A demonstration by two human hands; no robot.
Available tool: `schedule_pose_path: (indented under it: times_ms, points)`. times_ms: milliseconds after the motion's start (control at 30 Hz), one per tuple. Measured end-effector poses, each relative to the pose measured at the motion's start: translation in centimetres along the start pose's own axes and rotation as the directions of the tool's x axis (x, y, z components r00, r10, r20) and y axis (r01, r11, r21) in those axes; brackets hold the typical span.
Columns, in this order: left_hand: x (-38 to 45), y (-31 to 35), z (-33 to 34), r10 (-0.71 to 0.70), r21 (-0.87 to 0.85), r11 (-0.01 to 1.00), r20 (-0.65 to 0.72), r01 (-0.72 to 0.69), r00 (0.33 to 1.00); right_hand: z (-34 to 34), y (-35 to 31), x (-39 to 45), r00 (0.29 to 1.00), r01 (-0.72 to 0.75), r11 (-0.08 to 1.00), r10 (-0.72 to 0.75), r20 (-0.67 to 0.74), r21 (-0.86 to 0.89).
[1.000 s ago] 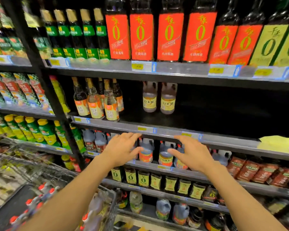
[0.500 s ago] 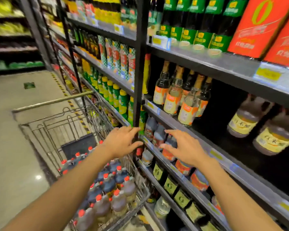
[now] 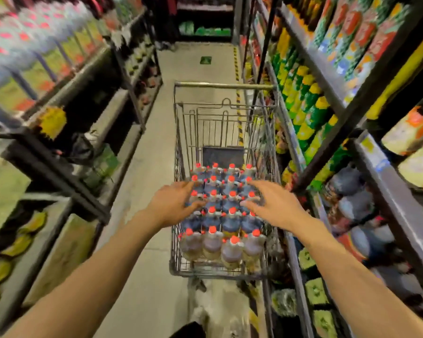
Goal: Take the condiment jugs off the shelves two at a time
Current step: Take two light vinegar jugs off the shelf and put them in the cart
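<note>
Both hands empty, fingers spread & relaxed: left hand (image 3: 172,206) over the left edge of the cart (image 3: 224,86), right hand (image 3: 275,207) over its right edge. Red-capped jugs (image 3: 221,215) already packed upright in tight rows, near end of the cart. More jugs on shelf (image 3: 357,206) at right, blurred. Risks, judged: view's aimed down the aisle, not at the shelf, so a blind reach could knock bottles; cart nearly full at this end, so dropping 2 more in may topple or crush.
</note>
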State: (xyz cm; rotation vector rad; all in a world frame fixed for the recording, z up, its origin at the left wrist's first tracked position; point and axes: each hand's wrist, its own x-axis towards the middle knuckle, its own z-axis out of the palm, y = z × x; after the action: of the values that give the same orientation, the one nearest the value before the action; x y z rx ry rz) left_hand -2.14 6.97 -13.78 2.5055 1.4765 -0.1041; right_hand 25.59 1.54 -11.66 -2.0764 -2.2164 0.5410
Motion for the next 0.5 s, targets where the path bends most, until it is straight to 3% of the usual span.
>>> schedule_pose_path:
  times_ms: [133,500]
  points:
    - [-0.7,-1.2,3.1,-0.11,-0.084,0.99,0.072,0.116,0.991,2.8,-0.1,2.7,0.994,0.04,0.998,-0.044,0.104,0.04]
    - [4.1,-5.0,15.5,-0.079,-0.189,0.972,0.283,0.137,0.956,16.6,2.0,9.1,0.96,0.051,0.992,-0.08,0.269,0.116]
